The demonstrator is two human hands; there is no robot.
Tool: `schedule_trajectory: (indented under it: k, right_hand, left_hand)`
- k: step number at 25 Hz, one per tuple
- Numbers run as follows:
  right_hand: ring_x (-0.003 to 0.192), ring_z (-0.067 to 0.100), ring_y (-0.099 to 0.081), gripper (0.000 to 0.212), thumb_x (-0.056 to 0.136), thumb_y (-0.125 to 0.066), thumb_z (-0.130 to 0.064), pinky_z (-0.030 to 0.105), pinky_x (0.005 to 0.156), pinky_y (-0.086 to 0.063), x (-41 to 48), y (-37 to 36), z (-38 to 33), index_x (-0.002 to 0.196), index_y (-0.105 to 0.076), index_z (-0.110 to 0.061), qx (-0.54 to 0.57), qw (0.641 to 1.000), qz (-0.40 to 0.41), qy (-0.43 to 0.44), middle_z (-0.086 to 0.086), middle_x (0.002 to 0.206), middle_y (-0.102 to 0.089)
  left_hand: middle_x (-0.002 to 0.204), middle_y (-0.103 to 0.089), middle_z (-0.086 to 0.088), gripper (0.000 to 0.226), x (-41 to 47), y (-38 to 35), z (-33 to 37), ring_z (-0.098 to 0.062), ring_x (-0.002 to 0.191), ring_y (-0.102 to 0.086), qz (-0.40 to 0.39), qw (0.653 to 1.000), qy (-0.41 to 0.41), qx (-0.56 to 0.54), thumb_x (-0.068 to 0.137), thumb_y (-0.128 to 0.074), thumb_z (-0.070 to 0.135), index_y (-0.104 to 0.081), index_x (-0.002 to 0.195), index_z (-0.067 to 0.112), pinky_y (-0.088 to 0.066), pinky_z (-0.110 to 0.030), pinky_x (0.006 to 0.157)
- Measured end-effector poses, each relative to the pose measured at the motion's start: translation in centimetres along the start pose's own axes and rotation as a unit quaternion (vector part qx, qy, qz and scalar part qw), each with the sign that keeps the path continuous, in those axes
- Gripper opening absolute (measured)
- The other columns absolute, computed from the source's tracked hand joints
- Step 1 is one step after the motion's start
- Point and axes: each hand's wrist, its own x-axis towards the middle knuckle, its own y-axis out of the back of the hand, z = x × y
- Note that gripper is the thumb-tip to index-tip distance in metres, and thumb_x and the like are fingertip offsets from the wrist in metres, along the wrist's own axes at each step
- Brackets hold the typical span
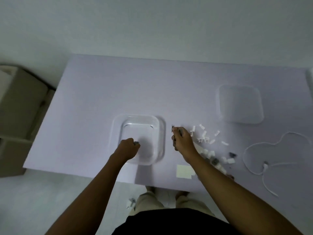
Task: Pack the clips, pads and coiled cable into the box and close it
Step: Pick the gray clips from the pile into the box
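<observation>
From the head view, a pale lilac counter stands against a plain wall, seen from above by a standing person.

A clear plastic box sits open at the middle of the counter, near its front edge. Its clear lid lies flat, well apart from it, toward the far right of the counter.

The left hand is inside the box at its near left corner. Its grip is curled into a fist, and a small grey piece shows at the fingertips; the blur hides what the piece is.

The right hand hovers just beside the box's right wall, over the counter. Its grip is pressed together on a few small dark things that stick out above the fingers; they are too blurred to name for sure.

To the right of that hand, white clips lie scattered on the counter, and more white and grey pieces run along beside the right forearm. A flat pale yellow pad lies at the front edge, between the box and that forearm.

The white cable lies in a loose, uncoiled loop at the right of the counter, with one end trailing toward the front edge.

A brown cardboard carton stands on the floor left of the counter. A few small pieces lie on the floor by the person's feet.
</observation>
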Motion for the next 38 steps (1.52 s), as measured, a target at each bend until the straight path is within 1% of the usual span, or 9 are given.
schedule_trajectory:
  k: [5, 10, 14, 17, 22, 25, 28, 34, 38]
  right_hand:
    - [0.044, 0.010, -0.034, 0.028, 0.102, -0.052, -0.034, 0.024, 0.043, -0.027, -0.9, -9.6, -1.1, 0.081, -0.048, -0.016, 0.022, 0.999, -0.005, -0.034, -0.002, 0.059, -0.044]
    - [0.048, 0.011, -0.031, 0.022, 0.101, -0.053, -0.033, 0.025, 0.046, -0.023, -0.2, -13.5, -0.3, 0.089, -0.051, -0.014, 0.064, 0.994, 0.021, -0.088, 0.001, 0.066, -0.042]
    - [0.050, 0.013, -0.037, 0.023, 0.101, -0.052, -0.032, 0.027, 0.048, -0.027, 0.1, -15.1, 0.5, 0.086, -0.049, -0.014, 0.049, 0.993, 0.013, -0.104, 0.002, 0.067, -0.045]
    - [0.052, 0.014, -0.041, 0.022, 0.100, -0.054, -0.031, 0.026, 0.048, -0.031, 0.3, -15.9, 0.9, 0.087, -0.054, -0.014, 0.026, 0.992, -0.003, -0.122, 0.003, 0.069, -0.049]
    - [0.054, 0.015, -0.045, 0.019, 0.097, -0.056, -0.027, 0.026, 0.048, -0.035, 0.6, -17.4, 2.1, 0.088, -0.060, -0.011, -0.043, 0.988, -0.037, -0.143, 0.009, 0.076, -0.054]
    - [0.059, 0.017, -0.053, 0.021, 0.096, -0.056, -0.028, 0.027, 0.051, -0.040, 0.8, -18.9, 2.7, 0.095, -0.062, -0.007, -0.110, 0.981, -0.060, -0.148, 0.009, 0.079, -0.059]
    - [0.067, 0.018, -0.059, 0.020, 0.097, -0.054, -0.029, 0.029, 0.057, -0.047, 0.8, -20.7, 3.2, 0.092, -0.060, -0.010, -0.158, 0.972, -0.087, -0.149, 0.010, 0.086, -0.063]
    - [0.092, 0.028, -0.069, 0.034, 0.092, -0.049, -0.033, 0.045, 0.088, -0.058, 1.0, -22.7, 4.6, 0.093, -0.069, -0.005, -0.210, 0.962, -0.081, -0.152, 0.012, 0.097, -0.073]
    - [0.094, 0.028, -0.071, 0.030, 0.089, -0.049, -0.025, 0.050, 0.088, -0.058, 1.1, -22.1, 4.9, 0.089, -0.077, -0.016, -0.177, 0.970, -0.054, -0.156, 0.009, 0.098, -0.075]
  left_hand:
    - [0.104, -0.066, -0.010, 0.026, 1.9, 1.5, -4.7, -0.031, 0.103, -0.064, -0.001, 0.975, -0.026, 0.219, 0.090, -0.046, 0.015, -0.065, 0.106, 0.005, -0.048, -0.033, 0.073]
    - [0.107, -0.069, -0.009, 0.025, 3.5, 1.4, -6.2, -0.029, 0.099, -0.068, -0.042, 0.962, -0.056, 0.264, 0.090, -0.047, 0.013, -0.066, 0.105, 0.006, -0.045, -0.031, 0.067]
    - [0.100, -0.069, -0.009, 0.031, 3.2, 2.7, -6.3, -0.029, 0.093, -0.069, -0.032, 0.960, -0.106, 0.259, 0.091, -0.055, 0.029, -0.065, 0.104, 0.003, -0.045, -0.030, 0.065]
    - [0.098, -0.066, -0.014, 0.031, 2.3, 5.1, -6.1, -0.033, 0.091, -0.066, 0.005, 0.969, -0.136, 0.206, 0.091, -0.055, 0.030, -0.062, 0.101, 0.002, -0.042, -0.030, 0.065]
    - [0.096, -0.058, -0.005, 0.029, 2.8, 7.9, -9.1, -0.023, 0.075, -0.058, 0.220, 0.963, -0.153, 0.007, 0.098, -0.046, 0.036, -0.056, 0.103, 0.010, -0.037, -0.029, 0.066]
    - [0.112, -0.056, -0.007, 0.039, 4.2, 6.7, -11.2, -0.021, 0.097, -0.053, 0.144, 0.965, -0.102, -0.191, 0.104, -0.031, 0.040, -0.054, 0.118, 0.012, -0.036, -0.030, 0.080]
    - [0.116, -0.059, -0.011, 0.043, 4.4, 5.3, -11.6, -0.020, 0.106, -0.051, 0.072, 0.957, -0.085, -0.267, 0.106, -0.023, 0.036, -0.057, 0.112, 0.010, -0.032, -0.029, 0.088]
    - [0.102, -0.055, 0.003, 0.035, 4.2, 5.0, -10.8, -0.013, 0.094, -0.050, 0.053, 0.943, -0.106, -0.311, 0.106, -0.025, 0.037, -0.054, 0.092, 0.023, -0.034, -0.027, 0.088]
    - [0.106, -0.049, 0.005, 0.032, 4.4, 4.8, -10.6, -0.008, 0.095, -0.047, 0.053, 0.943, -0.108, -0.309, 0.107, -0.027, 0.035, -0.055, 0.090, 0.033, -0.032, -0.023, 0.090]
